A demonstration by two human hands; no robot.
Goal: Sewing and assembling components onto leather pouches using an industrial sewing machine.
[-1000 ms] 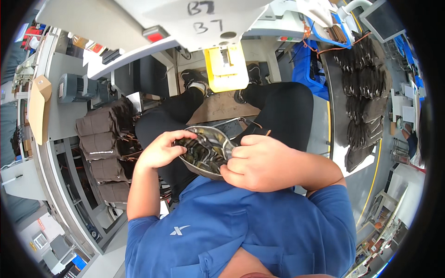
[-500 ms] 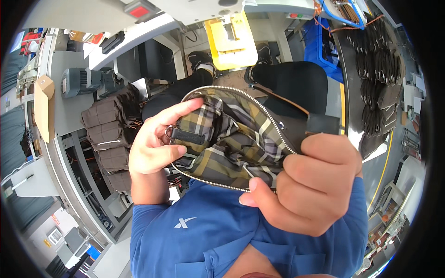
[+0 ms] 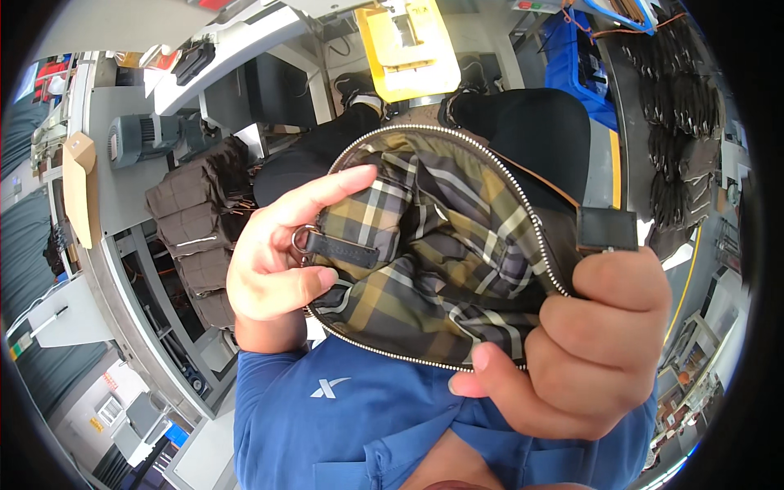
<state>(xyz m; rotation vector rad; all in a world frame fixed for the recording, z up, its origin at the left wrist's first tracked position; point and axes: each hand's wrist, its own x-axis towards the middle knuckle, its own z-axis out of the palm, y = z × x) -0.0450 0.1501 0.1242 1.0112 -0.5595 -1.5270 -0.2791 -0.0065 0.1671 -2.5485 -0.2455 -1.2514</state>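
Observation:
In front of my chest I hold a dark zippered pouch with its mouth spread wide, so the plaid lining in olive, grey and white shows. My left hand grips the left end, thumb and index finger reaching over the lining on either side of a black leather tab with a metal ring. Round the right end, my right hand is closed, its thumb at the lower zipper edge. A black leather piece on a brown strap sticks out above the right fist. The pouch's outside is mostly hidden.
Stacked dark brown fabric pieces lie at the left, near a grey motor. A yellow tray-like part is ahead, with a blue crate to its right. Many dark pieces hang or lie at the far right.
The pouch's mouth is spread wider. My right hand has moved right and slightly down with its end, while my left hand stays nearly in place. The leather piece has shifted right.

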